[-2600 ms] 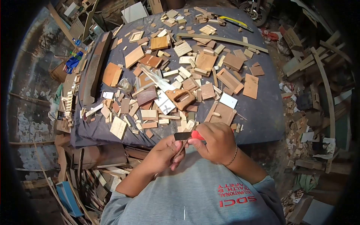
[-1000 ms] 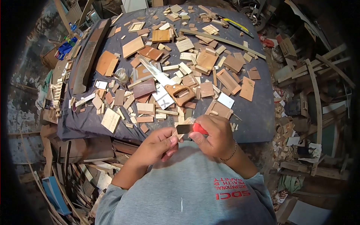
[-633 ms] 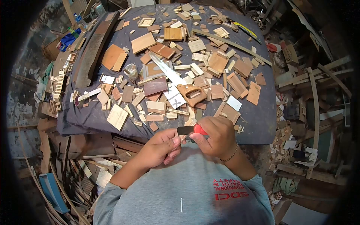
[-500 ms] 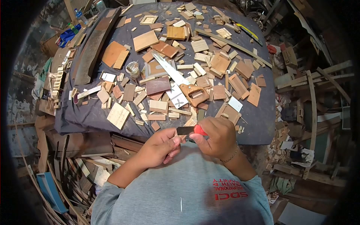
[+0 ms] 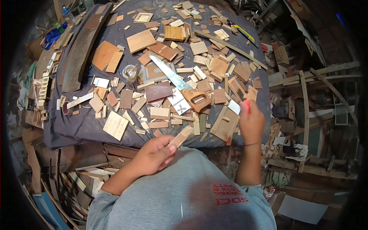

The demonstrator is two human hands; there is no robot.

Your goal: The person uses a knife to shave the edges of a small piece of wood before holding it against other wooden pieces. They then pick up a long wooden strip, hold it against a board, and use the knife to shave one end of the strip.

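Observation:
My left hand [image 5: 156, 153] is closed on a small wooden block [image 5: 181, 137], pinched between thumb and fingers and tilted up in front of the grey shirt. Its far end looks paler and rough. My right hand [image 5: 252, 122] is held out over the right front part of the cloth-covered table, closed round a red-handled tool [image 5: 246, 105]. Only some of the red handle shows; the blade is not visible now. Close to this hand are a white-topped piece [image 5: 234, 107] and a brown wooden board [image 5: 224, 124].
A handsaw [image 5: 176, 78] with a wooden grip lies mid-table among many wood offcuts. A glass jar [image 5: 130, 73] stands left of it. Farther off are a long plank [image 5: 86, 44] and a yellow-edged tool [image 5: 246, 35]. Scrap wood lies around the table.
My right hand has moved away from my left, out to the right, with the red-handled tool. Its flat dark blade was against the small wooden block before. The left hand keeps the block, now more exposed.

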